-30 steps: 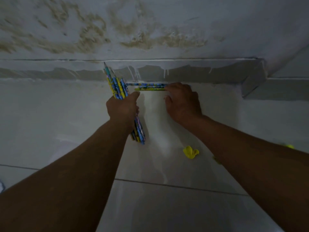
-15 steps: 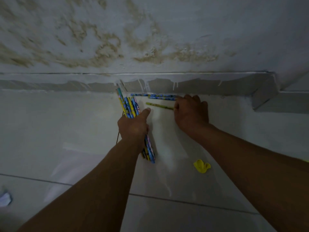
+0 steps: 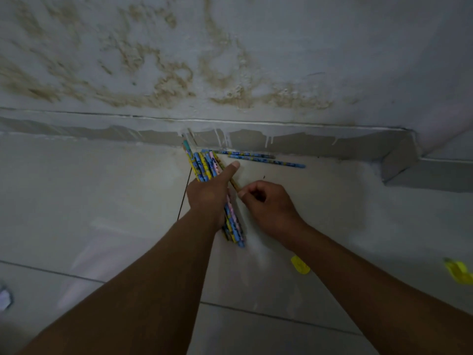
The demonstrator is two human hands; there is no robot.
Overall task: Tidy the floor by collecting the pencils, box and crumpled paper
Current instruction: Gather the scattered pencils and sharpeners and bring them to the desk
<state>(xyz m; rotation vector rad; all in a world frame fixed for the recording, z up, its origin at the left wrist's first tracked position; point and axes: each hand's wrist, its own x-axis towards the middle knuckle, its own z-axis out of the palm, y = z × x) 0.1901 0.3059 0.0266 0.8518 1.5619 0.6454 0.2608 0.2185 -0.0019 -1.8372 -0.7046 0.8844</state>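
The pale tiled floor (image 3: 76, 201) runs up to a grey painted skirting (image 3: 307, 142) under a damp-stained wall (image 3: 179, 73), and everything that matters sits in the strip along that skirting.

The left hand (image 3: 207, 196) grips a bundle of blue, yellow and pink patterned pencils (image 3: 204, 166), fingers wrapped round the shafts and the thumb stretched along them; the bundle slants up toward the skirting and its lower ends stick out below the wrist. The right hand (image 3: 266, 203) is curled, its fingertips pinching the near end of a single yellowish-green pencil (image 3: 234, 184) that lies against the bundle's right side (apparently being fed into the left grip).

Two loose blue patterned pencils (image 3: 266, 161) are on the floor just beside the skirting, long axes nearly parallel to it, running left to right. They lie beyond and slightly right of the right hand, which is the nearer and, once its pencil is passed over, the freer one, so the reach is probably forward along the wall.

Smaller litter waits nearer the person: a yellow scrap (image 3: 300, 265) by the right forearm, a second yellow scrap (image 3: 458, 272) at the right edge, and a whitish crumpled paper (image 3: 5, 299) at the far left edge. No box is in view.
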